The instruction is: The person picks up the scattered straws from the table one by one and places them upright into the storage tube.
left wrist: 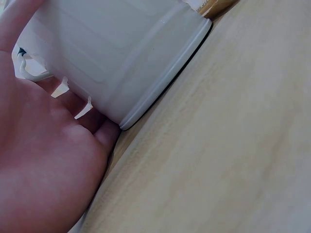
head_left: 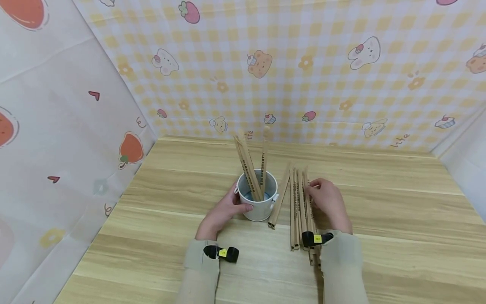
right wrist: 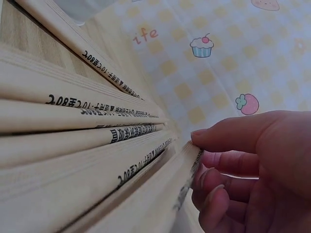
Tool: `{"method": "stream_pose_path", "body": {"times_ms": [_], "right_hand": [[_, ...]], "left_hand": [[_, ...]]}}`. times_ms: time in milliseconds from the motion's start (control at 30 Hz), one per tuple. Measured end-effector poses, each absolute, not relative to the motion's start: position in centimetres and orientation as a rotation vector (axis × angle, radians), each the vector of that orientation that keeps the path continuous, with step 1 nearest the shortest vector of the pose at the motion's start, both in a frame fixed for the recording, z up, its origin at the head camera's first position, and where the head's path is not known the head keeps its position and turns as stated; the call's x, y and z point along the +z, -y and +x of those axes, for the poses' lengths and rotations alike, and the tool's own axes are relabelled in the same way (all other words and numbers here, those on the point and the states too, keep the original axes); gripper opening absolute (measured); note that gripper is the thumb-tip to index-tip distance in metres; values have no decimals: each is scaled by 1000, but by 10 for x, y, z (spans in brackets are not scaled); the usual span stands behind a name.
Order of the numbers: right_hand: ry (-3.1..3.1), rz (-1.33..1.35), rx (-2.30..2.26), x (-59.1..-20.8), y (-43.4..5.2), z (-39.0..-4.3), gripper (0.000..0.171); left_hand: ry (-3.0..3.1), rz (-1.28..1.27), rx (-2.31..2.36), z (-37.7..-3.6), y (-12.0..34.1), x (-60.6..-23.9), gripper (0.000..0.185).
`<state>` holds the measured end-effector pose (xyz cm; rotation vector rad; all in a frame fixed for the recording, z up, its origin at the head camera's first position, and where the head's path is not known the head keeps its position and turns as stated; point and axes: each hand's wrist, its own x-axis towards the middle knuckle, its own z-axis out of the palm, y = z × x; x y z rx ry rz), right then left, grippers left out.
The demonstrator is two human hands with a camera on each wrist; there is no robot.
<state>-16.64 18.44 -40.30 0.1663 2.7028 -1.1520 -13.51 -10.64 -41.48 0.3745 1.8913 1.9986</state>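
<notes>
In the head view my left hand (head_left: 227, 207) grips a small white metal bucket (head_left: 257, 212) from its left side, thumb across the front. Several paper-wrapped straws (head_left: 247, 169) stand slanted in the bucket. The left wrist view shows the fingers curled about the bucket wall (left wrist: 116, 53), its base on the wood. To the right lies a row of paper-wrapped straws (head_left: 298, 207) with dark print. At this row's right side, my right hand (head_left: 329, 200) pinches the far end of one paper-wrapped straw (right wrist: 167, 189) between thumb and fingers.
One or two wrapped straws (head_left: 279, 202) lie at a slant between bucket and row. The wooden tabletop (head_left: 398, 236) meets a yellow checked cloth (head_left: 322, 93) behind. A white printed cloth (head_left: 68, 126) hangs on the left.
</notes>
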Motion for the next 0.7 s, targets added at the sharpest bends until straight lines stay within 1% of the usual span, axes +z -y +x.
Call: {"method": "stream_pose_path", "body": {"times_ms": [700], "right_hand": [[-2728,183,-1164,-404,-183,-169,32]], "left_hand": [[-1877,407,2009,-135,106,-416,92]]}}
